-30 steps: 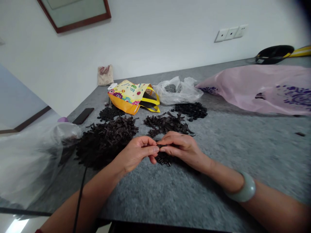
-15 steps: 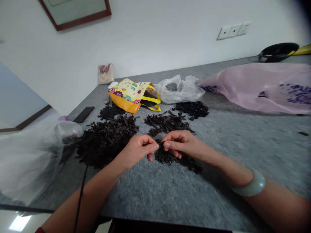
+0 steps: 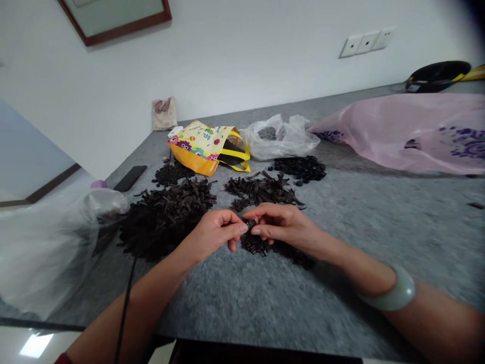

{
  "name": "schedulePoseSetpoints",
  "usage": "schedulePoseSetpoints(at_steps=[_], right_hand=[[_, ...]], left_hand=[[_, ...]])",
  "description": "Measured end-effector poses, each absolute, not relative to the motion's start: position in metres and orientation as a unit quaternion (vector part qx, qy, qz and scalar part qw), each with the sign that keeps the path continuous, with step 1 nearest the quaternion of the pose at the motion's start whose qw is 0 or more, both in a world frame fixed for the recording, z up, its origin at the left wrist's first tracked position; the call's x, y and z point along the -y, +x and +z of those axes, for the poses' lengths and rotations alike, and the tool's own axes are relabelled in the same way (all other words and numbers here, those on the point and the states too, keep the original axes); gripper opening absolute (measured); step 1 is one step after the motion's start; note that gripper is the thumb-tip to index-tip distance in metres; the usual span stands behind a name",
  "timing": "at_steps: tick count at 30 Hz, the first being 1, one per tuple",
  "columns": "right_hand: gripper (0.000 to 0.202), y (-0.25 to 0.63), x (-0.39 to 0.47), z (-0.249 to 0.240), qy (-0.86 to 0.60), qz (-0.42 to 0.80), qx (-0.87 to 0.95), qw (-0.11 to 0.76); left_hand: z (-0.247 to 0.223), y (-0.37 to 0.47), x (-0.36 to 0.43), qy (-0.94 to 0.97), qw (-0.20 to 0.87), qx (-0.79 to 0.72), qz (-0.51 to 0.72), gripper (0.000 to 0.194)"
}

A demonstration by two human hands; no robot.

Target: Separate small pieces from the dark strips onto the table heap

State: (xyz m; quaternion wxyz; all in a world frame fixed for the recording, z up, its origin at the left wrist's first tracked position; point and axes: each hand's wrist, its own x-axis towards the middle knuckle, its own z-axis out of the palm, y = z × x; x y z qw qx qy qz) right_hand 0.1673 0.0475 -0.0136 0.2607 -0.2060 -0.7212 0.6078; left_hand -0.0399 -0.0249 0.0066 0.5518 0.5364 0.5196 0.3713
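Note:
Thumb and fingers of my left hand (image 3: 220, 230) pinch a small black piece (image 3: 249, 224), possibly a buckle with a short strap. My right hand (image 3: 284, 224) meets it from the other side, its thumb and index finger closed around the same piece. Fingertips hide much of its shape. Just below lies a heap of small black buckle-like parts (image 3: 254, 246), partly covered by my right hand. Behind the hands is a pile of short black strap pieces (image 3: 263, 191). A larger pile of black straps (image 3: 166, 222) spreads to the left.
Farther back are a pile of small black parts (image 3: 301, 169), another one (image 3: 172, 174), a yellow cartoon bag (image 3: 200, 146) and a white plastic bag (image 3: 280, 144). A pink bag (image 3: 397, 131) lies right. Left are a phone-like dark slab (image 3: 130, 178) and a clear bag (image 3: 49, 253).
My right hand has shifted slightly left, closer to my left fingertips, and its index finger has extended over the piece. More of the black piece shows between the hands now.

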Motion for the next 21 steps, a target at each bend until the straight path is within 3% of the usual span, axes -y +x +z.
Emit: schedulePoseSetpoints(at_steps=[6, 15, 18, 21], right_hand=[[0.017, 0.1668, -0.0476, -0.0109, -0.147, 0.404, 0.845, 0.319], [0.015, 0.1650, -0.0471, -0.0161, -0.137, 0.356, 0.855, 0.351], [0.014, 0.1617, -0.0426, -0.0149, -0.182, 0.405, 0.827, 0.346], [0.020, 0.1575, -0.0401, -0.0141, -0.237, 0.567, 0.732, 0.293]], left_hand=[[0.0066, -0.0388, 0.0251, 0.514, 0.587, -0.500, 0.376, 0.025], [0.0084, -0.0375, 0.0268, 0.524, 0.571, -0.509, 0.375, 0.021], [0.0081, -0.0380, 0.0262, 0.540, 0.548, -0.525, 0.364, 0.024], [0.0064, -0.0417, 0.0239, 0.553, 0.548, -0.510, 0.366, 0.023]])
